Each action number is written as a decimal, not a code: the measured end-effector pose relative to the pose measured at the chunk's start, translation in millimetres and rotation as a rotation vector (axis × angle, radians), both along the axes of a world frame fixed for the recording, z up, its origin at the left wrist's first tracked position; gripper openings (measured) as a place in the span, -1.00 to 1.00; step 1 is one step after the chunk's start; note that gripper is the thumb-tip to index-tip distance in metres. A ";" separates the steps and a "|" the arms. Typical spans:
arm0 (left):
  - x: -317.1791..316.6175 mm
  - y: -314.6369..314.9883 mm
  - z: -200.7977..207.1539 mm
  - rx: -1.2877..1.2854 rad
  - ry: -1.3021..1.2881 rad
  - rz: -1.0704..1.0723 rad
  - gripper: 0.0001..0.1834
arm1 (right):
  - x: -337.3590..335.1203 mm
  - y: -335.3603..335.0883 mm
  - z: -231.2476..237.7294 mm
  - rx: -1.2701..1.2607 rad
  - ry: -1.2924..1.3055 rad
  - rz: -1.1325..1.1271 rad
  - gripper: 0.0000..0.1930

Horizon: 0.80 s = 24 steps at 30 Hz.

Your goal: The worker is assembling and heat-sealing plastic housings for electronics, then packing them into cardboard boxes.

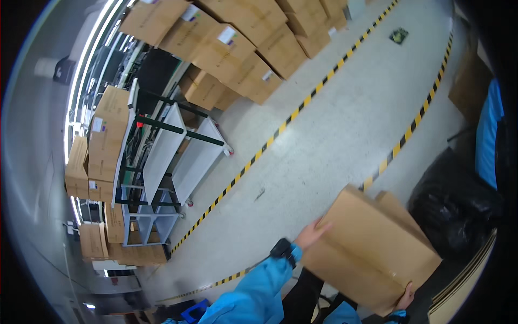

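Note:
A plain brown cardboard box with a taped seam is held tilted in front of me at the lower right. My left hand grips its left edge, with the fingers against the cardboard and a dark watch on that wrist. Down at the lower right edge of the box, my right hand clasps it, partly cut off from sight by the cardboard. Both sleeves are bright blue. Another cardboard piece shows just behind the box; whether it belongs to the same box I cannot tell.
A black plastic bag bulges right of the box, above flat cardboard sheets. Yellow-black tape marks the grey floor. At left stands a shelf trolley near stacked cartons. A dark green patch lies far off.

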<state>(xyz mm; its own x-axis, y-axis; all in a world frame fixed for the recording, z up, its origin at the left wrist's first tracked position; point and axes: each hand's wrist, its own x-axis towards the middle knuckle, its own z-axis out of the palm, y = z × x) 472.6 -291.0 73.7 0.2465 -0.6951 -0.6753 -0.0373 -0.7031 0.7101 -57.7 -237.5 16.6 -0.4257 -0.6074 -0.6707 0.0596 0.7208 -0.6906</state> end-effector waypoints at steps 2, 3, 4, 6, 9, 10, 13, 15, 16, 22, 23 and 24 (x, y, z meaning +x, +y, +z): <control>25.4 31.1 31.2 0.033 0.032 0.074 -0.29 | 21.4 -19.0 33.7 -0.115 0.016 0.112 -0.41; 42.8 49.7 47.4 0.003 0.040 0.130 -0.31 | 40.7 -40.2 53.7 -0.165 0.011 0.132 -0.41; 59.8 71.2 65.4 -0.025 0.054 0.190 -0.34 | 60.1 -57.3 79.9 -0.166 0.028 0.218 -0.46; 92.6 100.2 121.6 0.038 -0.034 0.226 -0.36 | 112.7 -86.2 132.7 -0.185 0.075 0.379 -0.54; 144.9 165.7 181.6 0.068 -0.136 0.405 -0.37 | 238.2 -105.9 228.0 -0.319 0.122 0.581 -0.50; 166.3 189.5 204.8 0.065 -0.195 0.453 -0.36 | 279.2 -109.5 259.5 -0.380 0.131 0.632 -0.50; 237.5 246.3 288.8 -0.122 -0.315 0.544 -0.39 | 404.6 -144.6 347.7 -0.539 0.162 0.814 -0.50; 290.1 270.6 376.6 -0.050 -0.389 0.569 -0.43 | 486.1 -167.0 414.1 -0.658 0.180 0.917 -0.49; 308.1 288.3 410.4 -0.079 -0.395 0.615 -0.43 | 525.2 -179.8 450.4 -0.717 0.209 0.965 -0.49; 438.7 369.9 615.4 -0.442 -1.281 0.812 -0.40 | 794.4 -232.6 684.6 -1.345 0.178 1.146 -0.60; 464.4 373.6 650.5 -0.653 -1.315 0.824 -0.37 | 847.2 -238.4 733.1 -1.377 0.056 1.252 -0.59; 486.1 382.8 684.4 -0.657 -1.285 0.902 -0.31 | 892.1 -234.5 788.0 -1.310 0.199 1.355 -0.53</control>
<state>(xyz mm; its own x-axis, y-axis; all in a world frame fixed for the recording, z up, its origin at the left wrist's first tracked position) 958.7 91.8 758.1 0.8072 -0.0993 0.5818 -0.5595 -0.4428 0.7007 834.5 -472.0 804.6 0.7072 -0.5693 0.4192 -0.1581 -0.7053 -0.6910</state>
